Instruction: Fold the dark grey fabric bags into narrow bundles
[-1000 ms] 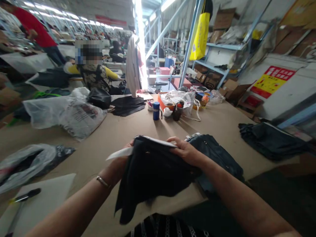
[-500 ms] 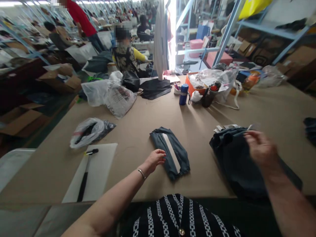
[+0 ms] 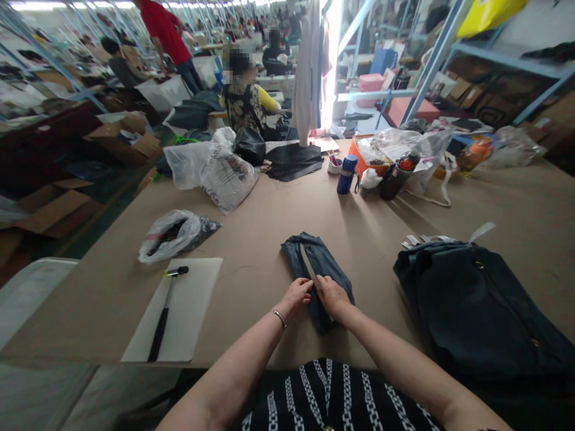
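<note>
A folded dark blue-grey fabric piece (image 3: 332, 260) lies on the table in front of me, with a narrow pale strip (image 3: 308, 260) running along its middle. My left hand (image 3: 298, 294) is closed, its thumb and fingertips pinching at the strip's left edge. From the other side my right hand (image 3: 333, 297) bends over the strip, fingers closed on it and resting against the fabric. The lower part of the strip is mostly hidden behind my hands. To the right lies a stack of dark garments (image 3: 471, 299), with white tags along its top edge and a metal eyelet.
A black-handled hammer (image 3: 162, 320) rests on a white board (image 3: 197, 317) at left. Behind are an open plastic bag (image 3: 168, 236), a larger white bag (image 3: 229, 179), a blue flask (image 3: 347, 175), a dark bottle (image 3: 399, 176) and an orange box (image 3: 359, 149). Other people sit beyond the table.
My right hand has left the garment stack and come left to the folded fabric. Both hands now meet at the pale strip. The view has shifted slightly.
</note>
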Tool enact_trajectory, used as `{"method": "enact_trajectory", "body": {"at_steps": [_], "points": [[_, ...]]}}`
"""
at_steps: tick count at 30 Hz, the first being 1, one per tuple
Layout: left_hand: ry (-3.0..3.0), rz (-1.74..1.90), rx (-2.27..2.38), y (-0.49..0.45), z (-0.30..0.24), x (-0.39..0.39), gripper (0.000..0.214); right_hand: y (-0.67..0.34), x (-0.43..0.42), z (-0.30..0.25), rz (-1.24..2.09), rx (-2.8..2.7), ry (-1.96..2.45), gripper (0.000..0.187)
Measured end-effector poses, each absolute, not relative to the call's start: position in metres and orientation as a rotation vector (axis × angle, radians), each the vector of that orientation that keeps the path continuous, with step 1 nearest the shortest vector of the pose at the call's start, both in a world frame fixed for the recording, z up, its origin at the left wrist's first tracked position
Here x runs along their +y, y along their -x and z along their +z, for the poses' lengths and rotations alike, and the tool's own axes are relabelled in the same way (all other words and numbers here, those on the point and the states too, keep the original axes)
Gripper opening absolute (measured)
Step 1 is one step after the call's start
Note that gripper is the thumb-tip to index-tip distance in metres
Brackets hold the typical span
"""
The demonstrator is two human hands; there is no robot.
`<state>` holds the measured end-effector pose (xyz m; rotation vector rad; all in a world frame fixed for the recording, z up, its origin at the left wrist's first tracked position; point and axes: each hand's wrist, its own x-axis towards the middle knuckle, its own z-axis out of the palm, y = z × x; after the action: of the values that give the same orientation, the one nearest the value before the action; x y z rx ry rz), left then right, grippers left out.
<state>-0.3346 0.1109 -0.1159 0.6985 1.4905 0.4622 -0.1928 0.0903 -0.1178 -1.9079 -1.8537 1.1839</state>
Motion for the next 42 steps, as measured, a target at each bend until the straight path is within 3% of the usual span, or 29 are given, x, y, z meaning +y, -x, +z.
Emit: {"method": "enact_trajectory", "body": {"at_steps": [4,7,9,12,17,22,31,34,37,40,42], "points": [[-0.679,0.501,1.49,0.33,-0.114,0.118,0.026,0.202,0.08,-0.117,1.155,-1.943,1.817,0.055],[-0.648,0.539,1.542,0.326,-0.118,0.124,0.009,0.205,0.079,-0.125,1.26,-1.719,1.747,0.041],[-0.63,0.576,1.549,0.324,-0.118,0.127,0.013,0.203,0.085,-0.128,1.295,-1.536,1.74,0.04],[-0.622,0.622,1.473,0.326,-0.107,0.125,0.02,0.197,0.101,-0.129,1.289,-1.379,1.808,0.053],[-0.656,0.681,1.33,0.339,-0.056,0.11,0.033,0.196,0.124,-0.116,1.444,-1.328,1.701,0.031],[-0.64,0.726,1.173,0.347,0.004,0.097,0.043,0.21,0.124,-0.08,1.662,-1.24,1.408,0.041],[-0.574,0.722,0.937,0.373,0.076,0.092,0.038,0.224,0.102,0.005,2.187,-0.86,0.841,0.049],[-0.567,0.764,0.95,0.371,0.094,0.089,0.033,0.219,0.104,0.016,2.179,-0.87,0.785,0.044],[-0.568,0.75,0.872,0.359,0.116,0.074,0.031,0.201,0.12,0.007,1.916,-1.066,1.026,0.034],[-0.569,0.6,0.723,0.346,0.13,0.057,0.033,0.177,0.138,-0.012,1.591,-1.132,1.32,0.041],[-0.573,0.544,0.703,0.345,0.129,0.056,0.04,0.165,0.141,-0.017,1.603,-1.11,1.329,0.043]]}}
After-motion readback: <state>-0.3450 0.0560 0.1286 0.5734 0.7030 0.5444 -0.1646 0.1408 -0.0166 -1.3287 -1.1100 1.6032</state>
